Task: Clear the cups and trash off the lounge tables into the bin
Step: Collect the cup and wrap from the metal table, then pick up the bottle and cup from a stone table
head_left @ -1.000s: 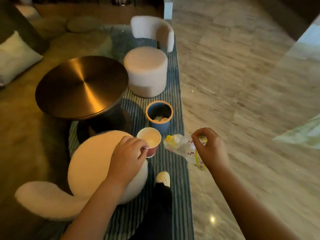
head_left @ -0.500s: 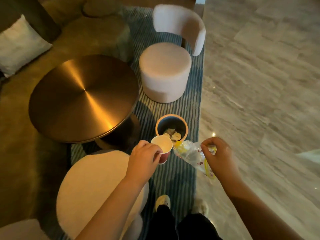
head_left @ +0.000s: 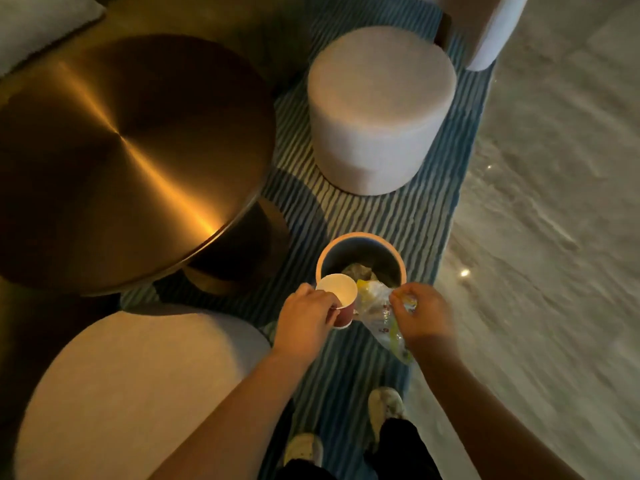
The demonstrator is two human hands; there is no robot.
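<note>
A small round bin (head_left: pixel 388 244) with a pale orange rim stands on the striped rug, with crumpled trash lying inside. My left hand (head_left: pixel 304 315) grips a red paper cup (head_left: pixel 341 299) with a white inside, held upright at the bin's near left rim. My right hand (head_left: pixel 424 315) pinches a clear plastic wrapper (head_left: pixel 379 315) with yellow and red print. The wrapper's top end lies over the bin's near edge and its tail hangs down below my hand.
A round brass table (head_left: pixel 131 157) stands to the left of the bin. A white cylindrical stool (head_left: pixel 379 109) sits beyond the bin, a white chair (head_left: pixel 491 26) behind it, and another pale seat (head_left: pixel 138 386) at the near left. Marble floor (head_left: pixel 554 237) lies right. My feet (head_left: pixel 384 407) are on the rug.
I have stepped closer to the bin. Both hands moved forward, so the cup and the wrapper now hang at the bin's near rim instead of short of it.
</note>
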